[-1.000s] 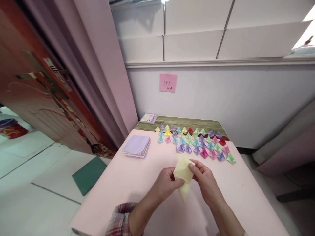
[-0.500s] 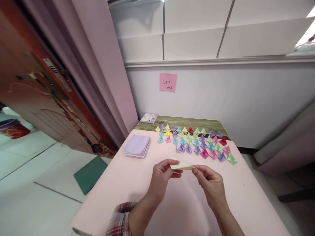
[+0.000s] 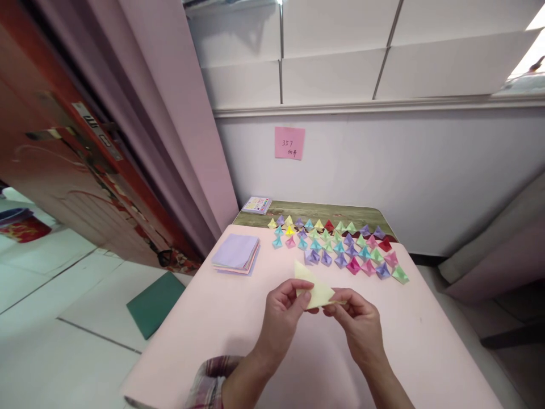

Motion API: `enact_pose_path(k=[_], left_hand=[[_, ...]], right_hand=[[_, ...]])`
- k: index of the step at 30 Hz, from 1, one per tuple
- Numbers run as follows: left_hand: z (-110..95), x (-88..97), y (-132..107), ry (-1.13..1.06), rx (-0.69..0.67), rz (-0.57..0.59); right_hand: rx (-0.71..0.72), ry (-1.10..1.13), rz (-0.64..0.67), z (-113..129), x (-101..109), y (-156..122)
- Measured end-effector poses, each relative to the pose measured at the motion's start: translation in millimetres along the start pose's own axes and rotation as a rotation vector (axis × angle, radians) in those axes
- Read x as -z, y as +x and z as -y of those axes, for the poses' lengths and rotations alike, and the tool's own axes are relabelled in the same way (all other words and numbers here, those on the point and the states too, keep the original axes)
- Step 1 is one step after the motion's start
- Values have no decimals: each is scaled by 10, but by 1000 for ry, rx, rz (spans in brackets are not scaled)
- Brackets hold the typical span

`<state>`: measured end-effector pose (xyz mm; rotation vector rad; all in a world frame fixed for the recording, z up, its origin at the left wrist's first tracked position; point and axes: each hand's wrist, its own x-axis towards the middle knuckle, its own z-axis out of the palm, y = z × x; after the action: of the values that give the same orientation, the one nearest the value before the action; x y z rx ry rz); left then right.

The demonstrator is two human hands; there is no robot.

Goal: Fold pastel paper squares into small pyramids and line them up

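Both my hands hold a pale yellow folded paper (image 3: 314, 287) above the pink table (image 3: 221, 324). My left hand (image 3: 283, 315) pinches its left side, and my right hand (image 3: 355, 318) pinches its right corner. The paper shows as a triangle with one point up and to the left. Beyond it, several small folded paper shapes (image 3: 340, 247) in purple, teal, green, pink, yellow and red lie in rows. A stack of square paper sheets (image 3: 237, 254), lilac on top, lies at the table's left side.
A small colourful pack (image 3: 256, 204) lies on the wooden tabletop strip (image 3: 340, 213) against the white wall. A pink sticky note (image 3: 289, 142) is on that wall. A red door (image 3: 63, 153) and pink curtain (image 3: 170, 113) stand left; a green mat (image 3: 155, 301) lies on the floor.
The yellow paper was open and hanging a second ago, then flattened edge-on, and now shows as a folded triangle. Both hands stayed at the same spot over the table.
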<state>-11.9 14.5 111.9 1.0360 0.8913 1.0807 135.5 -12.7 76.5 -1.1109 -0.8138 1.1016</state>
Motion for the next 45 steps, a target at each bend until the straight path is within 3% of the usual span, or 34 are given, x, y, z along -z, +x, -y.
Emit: enact_pose_path(k=[10, 17, 22, 27, 31, 35, 41, 45], left_hand=[[86, -87, -60, 70, -69, 8], [59, -40, -25, -30, -29, -86], [31, -17, 5, -92, 53, -103], [43, 16, 21, -110, 75, -28], [41, 100, 40, -102, 89, 57], [32, 163, 53, -138, 189, 187], [25, 163, 48, -239, 292, 312], [31, 168, 45, -287, 312, 335]], right_hand=[[-44, -3, -155, 102, -114, -55], [-204, -94, 10, 127, -47, -65], [-79, -247, -49, 134, -21, -129], [23, -335, -91, 148, -2, -159], [-58, -285, 55, 233, 85, -113], [-151, -87, 97, 300, 141, -60], [-302, 46, 251, 331, -13, -57], [-332, 121, 276, 342, -85, -71]])
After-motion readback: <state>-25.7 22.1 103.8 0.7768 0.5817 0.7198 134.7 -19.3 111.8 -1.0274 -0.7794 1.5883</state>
